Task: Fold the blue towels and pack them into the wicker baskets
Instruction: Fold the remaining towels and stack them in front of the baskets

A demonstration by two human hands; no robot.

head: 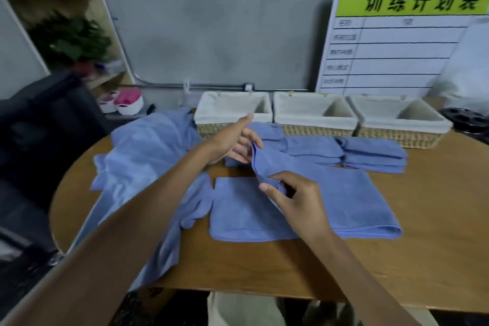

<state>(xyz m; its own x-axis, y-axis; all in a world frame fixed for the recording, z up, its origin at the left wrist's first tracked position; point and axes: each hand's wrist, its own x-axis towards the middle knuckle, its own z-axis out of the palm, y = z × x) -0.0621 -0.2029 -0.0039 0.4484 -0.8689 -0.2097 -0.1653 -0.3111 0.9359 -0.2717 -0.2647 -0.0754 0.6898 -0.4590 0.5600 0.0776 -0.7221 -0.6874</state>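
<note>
Your right hand point(287, 194) pinches the hemmed edge of the blue towel point(330, 201) spread on the table point(436, 219); your left hand point(235, 140) seems to grip the same edge further up, though blur hides the fingers. It's soft, light and floppy, so hold it by the hem corners before packing the wicker baskets point(315, 114).

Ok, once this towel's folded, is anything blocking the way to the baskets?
Partly. Folded towel stacks lie on the table between the towel being folded and the three baskets. The baskets look empty and open-topped, so lifting over the stacks should clear them.
</note>
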